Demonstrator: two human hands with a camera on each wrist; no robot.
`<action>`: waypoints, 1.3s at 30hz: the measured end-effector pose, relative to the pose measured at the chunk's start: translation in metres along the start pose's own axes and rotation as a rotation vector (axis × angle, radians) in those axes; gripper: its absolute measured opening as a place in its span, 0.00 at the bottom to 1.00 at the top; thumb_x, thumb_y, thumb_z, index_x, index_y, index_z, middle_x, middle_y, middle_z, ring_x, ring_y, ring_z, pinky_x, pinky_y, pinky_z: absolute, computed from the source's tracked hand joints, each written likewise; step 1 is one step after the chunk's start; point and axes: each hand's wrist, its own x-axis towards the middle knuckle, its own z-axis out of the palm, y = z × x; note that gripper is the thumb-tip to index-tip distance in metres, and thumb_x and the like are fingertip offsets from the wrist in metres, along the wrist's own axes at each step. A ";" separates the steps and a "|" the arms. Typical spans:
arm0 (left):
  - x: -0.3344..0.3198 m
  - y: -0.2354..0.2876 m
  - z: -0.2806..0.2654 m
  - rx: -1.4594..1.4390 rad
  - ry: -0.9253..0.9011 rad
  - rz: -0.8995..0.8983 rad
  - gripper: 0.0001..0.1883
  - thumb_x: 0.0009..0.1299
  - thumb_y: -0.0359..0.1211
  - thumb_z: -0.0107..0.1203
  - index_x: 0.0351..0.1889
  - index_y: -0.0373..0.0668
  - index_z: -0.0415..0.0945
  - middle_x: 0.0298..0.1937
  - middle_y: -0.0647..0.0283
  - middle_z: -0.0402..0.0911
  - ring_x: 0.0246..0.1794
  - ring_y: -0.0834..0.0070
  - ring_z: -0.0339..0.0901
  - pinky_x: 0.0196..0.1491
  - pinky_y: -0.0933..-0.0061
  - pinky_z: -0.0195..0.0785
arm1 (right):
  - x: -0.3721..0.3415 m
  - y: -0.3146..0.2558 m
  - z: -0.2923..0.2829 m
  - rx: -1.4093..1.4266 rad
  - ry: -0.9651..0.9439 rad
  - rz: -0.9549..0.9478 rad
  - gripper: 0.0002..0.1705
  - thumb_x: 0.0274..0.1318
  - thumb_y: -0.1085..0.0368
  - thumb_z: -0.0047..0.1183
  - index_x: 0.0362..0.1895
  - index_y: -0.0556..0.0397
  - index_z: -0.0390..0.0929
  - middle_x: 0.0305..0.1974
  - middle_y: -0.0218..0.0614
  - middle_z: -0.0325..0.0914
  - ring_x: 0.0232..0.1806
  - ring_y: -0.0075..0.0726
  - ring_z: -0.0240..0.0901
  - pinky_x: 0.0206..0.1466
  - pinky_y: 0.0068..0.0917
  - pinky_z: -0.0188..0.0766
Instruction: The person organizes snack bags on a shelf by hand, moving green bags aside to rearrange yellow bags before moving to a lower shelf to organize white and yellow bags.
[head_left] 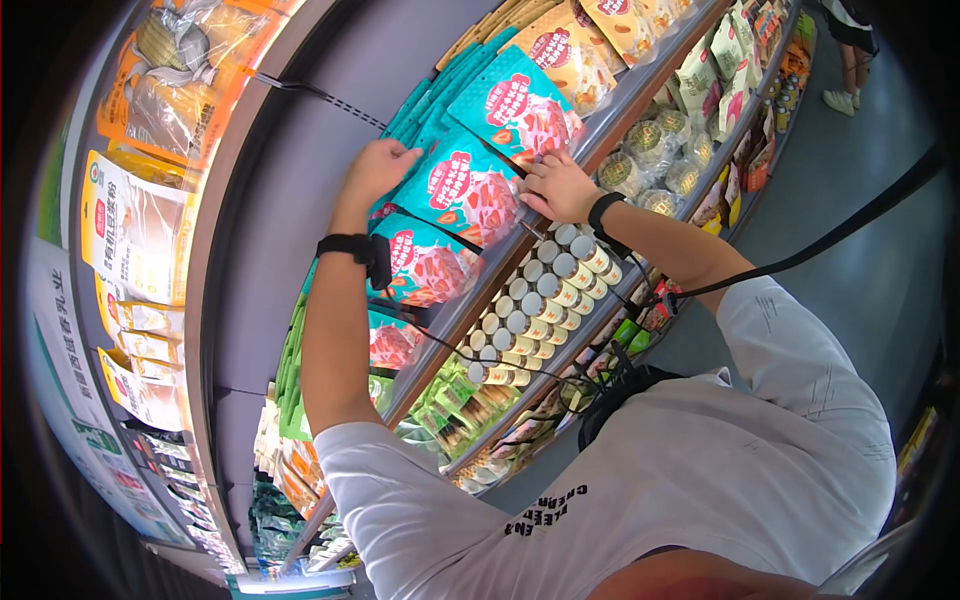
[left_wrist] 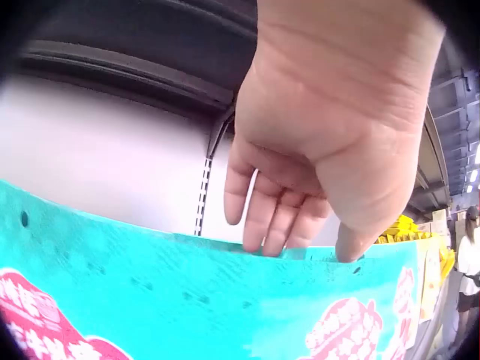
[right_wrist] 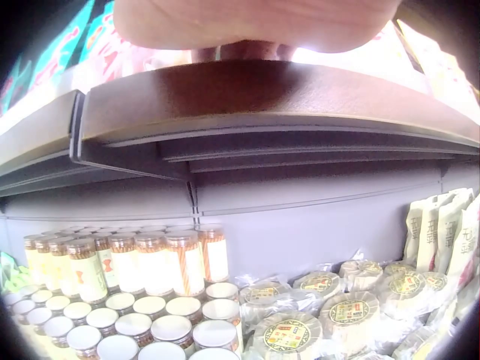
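Teal bags (head_left: 470, 180) with pink strawberry pictures stand in rows on the shelf in front of me. My left hand (head_left: 378, 172) is at the top edge of a teal bag. In the left wrist view its fingers reach down at the back of the bag's top edge (left_wrist: 187, 247), with the thumb apart from them at the edge. My right hand (head_left: 560, 188) is at the front of the shelf, its fingers touching the lower part of the teal bags where two rows meet. Those fingertips are mostly hidden in the right wrist view.
The brown shelf lip (right_wrist: 225, 94) runs below the bags. Beneath it stand many lidded jars (right_wrist: 161, 259) and round wrapped cakes (right_wrist: 349, 311). Tan bags (head_left: 565, 55) adjoin the teal rows. Orange and white packs (head_left: 140, 230) fill the shelf above. Another person (head_left: 852, 50) stands in the aisle.
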 end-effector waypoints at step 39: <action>-0.073 0.011 0.014 -0.067 0.450 0.318 0.16 0.67 0.36 0.56 0.49 0.37 0.76 0.51 0.48 0.78 0.53 0.53 0.76 0.55 0.60 0.68 | 0.008 0.009 -0.016 0.157 -0.090 0.001 0.13 0.58 0.55 0.48 0.35 0.49 0.79 0.37 0.36 0.76 0.45 0.46 0.69 0.55 0.42 0.60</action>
